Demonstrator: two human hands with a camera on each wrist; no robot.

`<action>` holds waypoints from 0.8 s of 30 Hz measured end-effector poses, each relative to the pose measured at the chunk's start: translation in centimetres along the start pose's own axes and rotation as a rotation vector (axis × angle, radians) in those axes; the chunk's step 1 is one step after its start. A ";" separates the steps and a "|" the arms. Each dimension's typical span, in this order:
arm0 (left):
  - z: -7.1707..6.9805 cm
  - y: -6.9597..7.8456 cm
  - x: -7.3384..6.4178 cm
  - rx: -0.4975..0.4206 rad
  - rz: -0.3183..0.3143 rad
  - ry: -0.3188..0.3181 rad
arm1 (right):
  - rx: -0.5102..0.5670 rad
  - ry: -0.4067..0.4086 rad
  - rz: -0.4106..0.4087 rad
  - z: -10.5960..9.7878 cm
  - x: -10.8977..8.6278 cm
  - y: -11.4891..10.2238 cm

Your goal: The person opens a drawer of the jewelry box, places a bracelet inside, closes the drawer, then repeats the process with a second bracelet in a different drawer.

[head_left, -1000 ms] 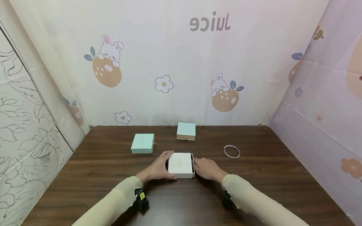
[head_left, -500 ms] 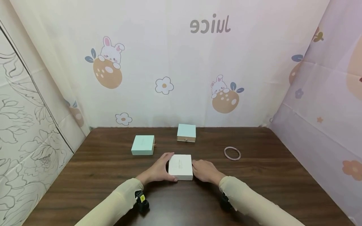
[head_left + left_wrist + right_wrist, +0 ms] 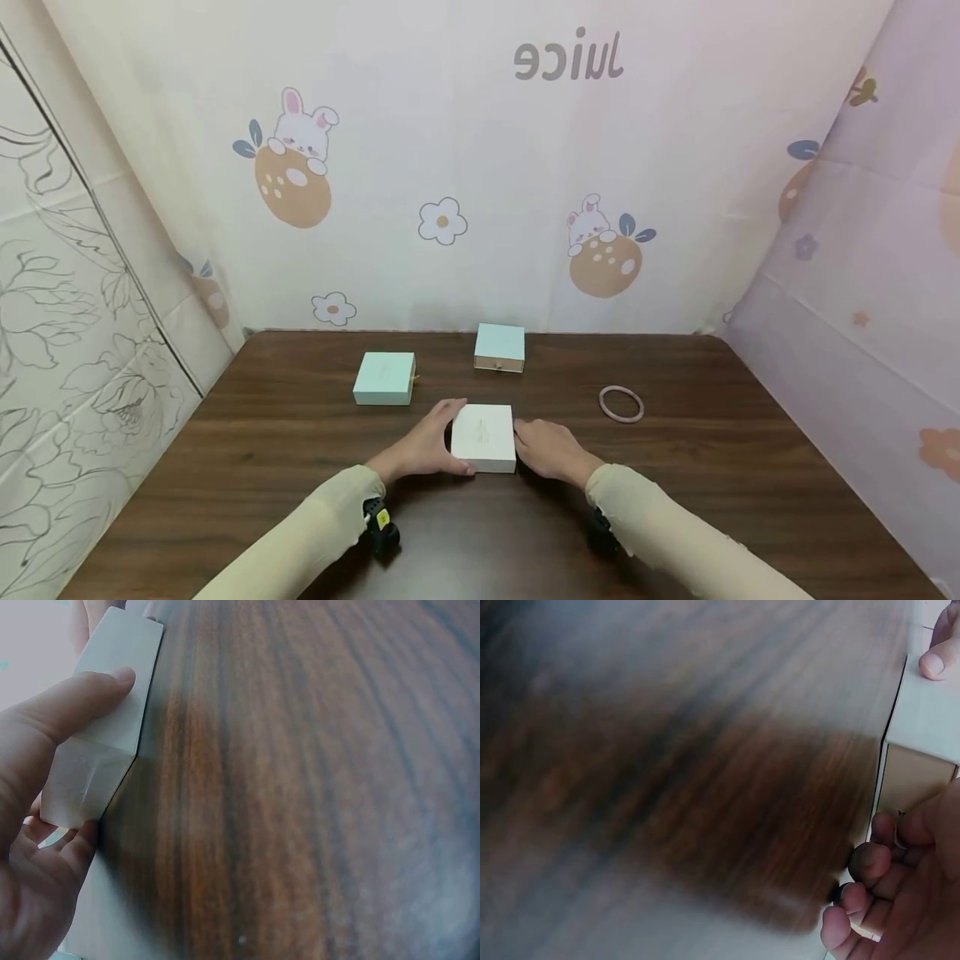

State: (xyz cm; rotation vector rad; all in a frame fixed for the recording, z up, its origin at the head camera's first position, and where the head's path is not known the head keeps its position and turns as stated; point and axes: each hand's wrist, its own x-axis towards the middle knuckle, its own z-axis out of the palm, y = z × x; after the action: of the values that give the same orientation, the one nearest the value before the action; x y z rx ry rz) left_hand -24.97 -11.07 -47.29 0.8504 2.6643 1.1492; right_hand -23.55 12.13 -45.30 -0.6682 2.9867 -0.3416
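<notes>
Drawer (image 3: 913, 777) now fully inside white box (image 3: 483, 435), mirrored "Juice" (image 3: 578, 60) on curtain (image 3: 510, 150)

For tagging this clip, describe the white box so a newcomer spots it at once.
On the dark wooden table, look between the left grip and the right grip. The white box lies there, flat and squarish. Its white top sets it apart: the box farther left and the box near the back edge have mint tops.

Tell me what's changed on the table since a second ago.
The drawer has slid left into the white box, the right hand moving in with it. The left hand still grips the box; the two pale green boxes and the ring stayed put.
</notes>
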 end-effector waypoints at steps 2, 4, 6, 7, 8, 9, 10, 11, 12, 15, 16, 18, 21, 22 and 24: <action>-0.1 0.1 0.0 -0.001 -0.007 -0.001 | 0.001 0.003 -0.012 -0.1 0.1 0.1; -0.1 0.2 0.0 0.003 -0.008 0.000 | 0.002 0.003 -0.022 -0.1 0.1 0.2; -0.1 0.3 0.0 0.005 -0.003 -0.004 | 0.006 0.003 -0.023 -0.1 0.1 0.3; -0.1 0.3 0.0 0.008 0.001 -0.006 | 0.004 0.000 -0.020 0.0 0.1 0.3; 0.0 0.4 0.0 0.011 0.004 -0.008 | 0.004 -0.003 -0.016 0.0 0.1 0.4; 0.0 0.4 -0.1 0.011 0.005 -0.010 | 0.005 -0.006 -0.012 0.1 0.1 0.4; 0.0 0.4 -0.1 0.010 0.005 -0.010 | 0.007 -0.007 -0.011 0.1 0.1 0.4; 0.0 0.4 -0.2 0.005 0.004 -0.010 | 0.010 -0.008 -0.010 0.1 0.1 0.5; 0.0 0.4 -0.2 0.000 0.005 -0.007 | 0.013 -0.006 -0.011 0.0 0.1 0.5; 0.0 0.4 -0.2 -0.011 0.003 -0.003 | 0.031 -0.008 -0.011 -0.2 0.0 0.5; 0.0 0.4 -0.2 -0.014 0.002 -0.002 | 0.039 -0.007 -0.013 -0.3 -0.1 0.5; 0.0 0.4 -0.3 -0.023 -0.003 0.000 | 0.050 -0.003 -0.020 -0.6 -0.2 0.6; -0.1 0.6 -0.4 -0.039 -0.021 0.002 | 0.081 0.002 -0.025 -1.2 -0.4 0.7; 0.0 0.7 -0.5 -0.047 -0.024 0.008 | 0.091 0.005 -0.026 -1.4 -0.4 0.7; 0.0 1.0 -0.8 -0.053 -0.028 0.022 | 0.113 0.008 -0.029 -1.9 -0.5 0.8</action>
State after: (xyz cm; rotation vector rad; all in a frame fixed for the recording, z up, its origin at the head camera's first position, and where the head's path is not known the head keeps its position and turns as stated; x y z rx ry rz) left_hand -23.86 -10.93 -46.72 0.7935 2.6418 1.2237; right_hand -23.63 13.45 -43.68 -0.6999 2.9411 -0.5119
